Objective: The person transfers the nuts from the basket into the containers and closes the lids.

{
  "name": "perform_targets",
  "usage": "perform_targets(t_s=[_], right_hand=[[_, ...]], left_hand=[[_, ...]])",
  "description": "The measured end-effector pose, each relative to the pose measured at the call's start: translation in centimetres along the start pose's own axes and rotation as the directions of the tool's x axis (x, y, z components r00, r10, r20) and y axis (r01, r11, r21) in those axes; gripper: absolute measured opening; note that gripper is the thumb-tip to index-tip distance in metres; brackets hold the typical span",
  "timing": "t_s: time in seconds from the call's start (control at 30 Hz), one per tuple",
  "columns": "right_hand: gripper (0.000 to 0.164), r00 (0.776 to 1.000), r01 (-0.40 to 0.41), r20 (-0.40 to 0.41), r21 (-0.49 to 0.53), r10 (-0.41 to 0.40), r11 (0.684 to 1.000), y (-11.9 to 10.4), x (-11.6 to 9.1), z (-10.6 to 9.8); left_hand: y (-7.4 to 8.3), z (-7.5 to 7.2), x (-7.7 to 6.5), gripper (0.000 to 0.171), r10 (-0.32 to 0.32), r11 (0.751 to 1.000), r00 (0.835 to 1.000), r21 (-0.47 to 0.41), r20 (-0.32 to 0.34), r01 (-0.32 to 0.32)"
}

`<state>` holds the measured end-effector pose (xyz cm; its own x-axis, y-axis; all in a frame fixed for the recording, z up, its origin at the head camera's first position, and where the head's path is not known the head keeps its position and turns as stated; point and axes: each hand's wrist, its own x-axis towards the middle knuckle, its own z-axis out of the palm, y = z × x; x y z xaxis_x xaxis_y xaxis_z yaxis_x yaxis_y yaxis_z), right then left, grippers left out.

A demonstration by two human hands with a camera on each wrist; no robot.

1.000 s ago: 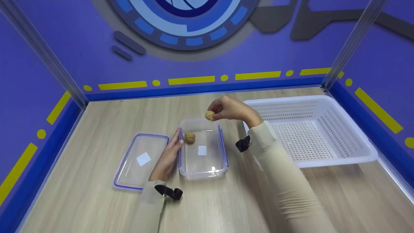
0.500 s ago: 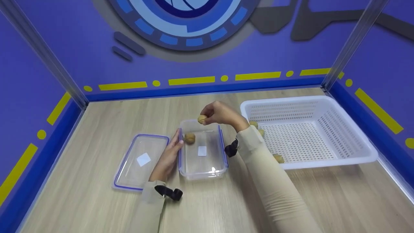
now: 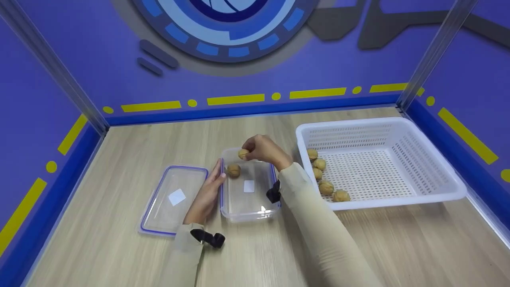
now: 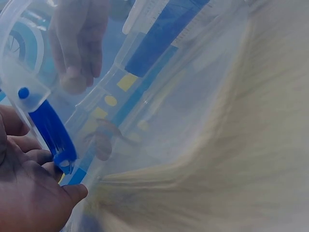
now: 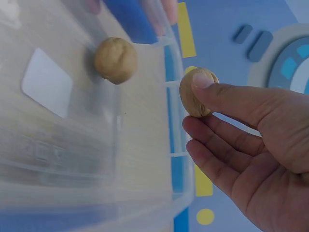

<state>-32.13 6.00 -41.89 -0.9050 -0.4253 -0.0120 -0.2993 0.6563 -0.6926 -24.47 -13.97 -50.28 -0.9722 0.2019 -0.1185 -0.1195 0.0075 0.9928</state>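
Between thumb and fingers, my right hand [image 3: 265,150] pinches a walnut [image 3: 243,154] over the far end of a clear plastic food container [image 3: 250,215]. The right wrist view shows this walnut [image 5: 195,92] at the fingertips, just beyond the container's rim. Another walnut [image 3: 234,171] lies inside, near the left wall, beside a white label [image 3: 249,186]. My left hand [image 3: 207,193] grips the container's left side, its thumb at the rim and its fingers along the outside. In the left wrist view, the left thumb and fingers [image 4: 36,186] are at a blue-edged latch flap [image 4: 53,133].
The container's lid [image 3: 159,211], with a blue seal and white label, lies on the table [image 3: 99,239] to the left. On the right, a white perforated basket [image 3: 398,201] holds several walnuts [image 3: 326,187] along its left side. Blue panels [image 3: 247,83] enclose the back and sides.
My right hand has moved left and down with the walnut, from beside the basket to over the container. Walnuts in the basket have come into view. The left hand stays in place.
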Motion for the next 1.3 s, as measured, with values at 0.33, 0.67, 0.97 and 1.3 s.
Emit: perform_targets(t_s=[0.33, 0.67, 0.97, 1.3], right_hand=[[0.025, 0.999, -0.039, -0.009, -0.007, 0.039, 0.999, 0.5, 0.2, 1.3], [0.020, 0.998, -0.057, 0.014, -0.086, 0.059, 0.995, 1.0, 0.3, 2.3], [0.014, 1.000, -0.011, 0.007, -0.141, 0.013, 0.990, 0.9, 0.1, 3.0], [0.027, 1.000, -0.009, 0.012, -0.211, 0.012, 0.977, 0.9, 0.0, 3.5]], left_hand=[[0.2, 0.1, -0.1, 0.059, -0.008, 1.000, 1.000, 0.000, -0.004, 0.008], [0.0, 0.1, 0.0, 0.059, -0.021, 1.000, 1.000, -0.007, -0.008, 0.020], [0.2, 0.1, -0.1, 0.059, 0.009, 1.000, 1.000, -0.012, 0.004, -0.009], [0.2, 0.0, -0.1, 0.060, 0.034, 0.999, 0.999, -0.015, 0.005, -0.034]])
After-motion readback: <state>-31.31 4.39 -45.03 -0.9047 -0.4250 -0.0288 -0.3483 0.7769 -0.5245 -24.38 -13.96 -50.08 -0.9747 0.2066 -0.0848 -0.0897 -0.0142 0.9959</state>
